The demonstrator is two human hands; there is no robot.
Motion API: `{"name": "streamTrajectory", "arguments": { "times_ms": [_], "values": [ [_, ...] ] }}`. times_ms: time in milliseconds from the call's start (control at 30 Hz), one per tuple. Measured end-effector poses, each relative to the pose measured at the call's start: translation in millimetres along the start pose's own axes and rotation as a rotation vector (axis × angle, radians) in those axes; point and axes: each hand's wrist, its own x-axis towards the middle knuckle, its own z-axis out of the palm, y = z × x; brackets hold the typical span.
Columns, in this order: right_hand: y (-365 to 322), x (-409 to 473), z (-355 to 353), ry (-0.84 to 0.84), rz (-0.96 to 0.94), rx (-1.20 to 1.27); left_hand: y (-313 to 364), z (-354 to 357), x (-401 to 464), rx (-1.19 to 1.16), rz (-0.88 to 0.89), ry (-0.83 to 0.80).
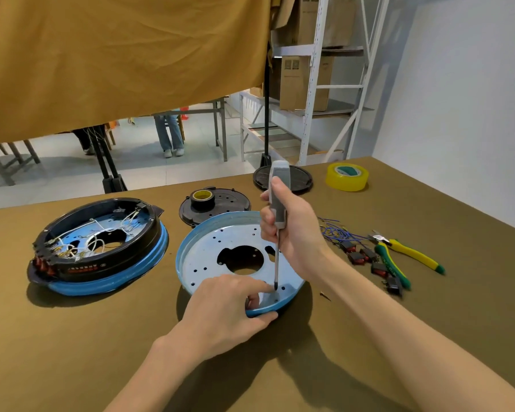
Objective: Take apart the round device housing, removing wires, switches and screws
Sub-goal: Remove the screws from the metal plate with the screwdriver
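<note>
Blue round pan (pixel 208 257) at table centre, open side up, large cut-out in its floor. Right hand (pixel 289 230) wrapped around grey screwdriver (pixel 278 200), held upright, tip down at pan's near rim. Left hand (pixel 229 307) pinching near rim, thumb outside, fingers inside beside the tip. Far left: black-and-blue housing (pixel 98 248), white wires inside. Right: loose switches (pixel 366 257) with blue wires, yellow-green pliers (pixel 405 257).

A: Views, count?
B: One. Head-worn, wide-angle, looking forward and down across the table (pixel 72 337).
A: Range?
B: Close; both forearms enter from 6 o'clock. Shelving (pixel 315 84) stands far off at 1 o'clock.
</note>
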Motion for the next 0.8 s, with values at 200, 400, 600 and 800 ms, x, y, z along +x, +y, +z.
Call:
{"name": "streamTrajectory", "arguments": {
  "times_ms": [200, 400, 600, 800],
  "values": [
    [17.1, -8.3, -1.1, -0.002, -0.080, -0.006, -0.7, 0.7, 0.4, 0.013, 0.012, -0.015],
    [23.4, -14.4, -4.5, -0.015, -0.105, 0.014, 0.5, 2.0, 1.4, 0.009, 0.002, -0.023],
    [23.7, -23.4, -0.5, -0.032, -0.196, -0.033, 3.0, 0.4, 0.7, 0.008, -0.004, -0.016],
    [22.2, -31.4, 4.9, -0.057, -0.216, -0.083, 4.5, -1.4, 1.5, -0.002, -0.013, -0.036]
  ]
}}
